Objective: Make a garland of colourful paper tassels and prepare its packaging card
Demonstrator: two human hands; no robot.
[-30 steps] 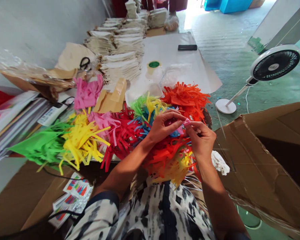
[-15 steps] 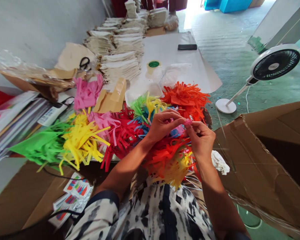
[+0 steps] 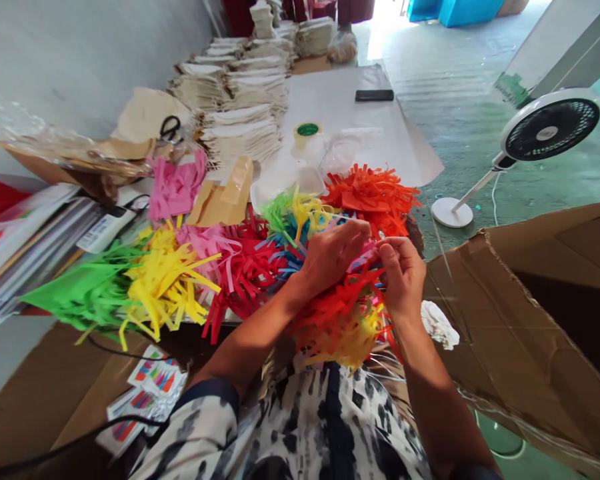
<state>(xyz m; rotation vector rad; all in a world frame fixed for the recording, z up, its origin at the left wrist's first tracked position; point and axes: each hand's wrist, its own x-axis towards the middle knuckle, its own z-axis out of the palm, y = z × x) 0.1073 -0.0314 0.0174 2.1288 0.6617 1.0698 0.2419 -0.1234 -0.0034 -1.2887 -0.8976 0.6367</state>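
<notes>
Both of my hands meet over a heap of fringed coloured paper in front of me. My left hand [image 3: 330, 257] curls round a small pink paper piece [image 3: 367, 252], and my right hand [image 3: 404, 272] pinches the same piece from the other side. Under them lie orange fringes [image 3: 335, 313] and yellow fringes [image 3: 360, 337]. Further left on the table are red fringes [image 3: 247, 273], pink fringes [image 3: 207, 240], yellow fringes [image 3: 165, 280] and green fringes [image 3: 87, 293]. An orange pile [image 3: 375, 193] lies just beyond my hands.
A roll of tape [image 3: 307, 132], a phone [image 3: 375, 95], scissors [image 3: 170, 127] and stacks of cream bags [image 3: 240, 100] lie further back. A white fan [image 3: 550, 127] stands on the floor at right. An open cardboard box [image 3: 530, 320] is to my right.
My hands have drawn closer together and dropped slightly into the fringes. The left hand has turned so its back faces me and now hides most of the pink piece.
</notes>
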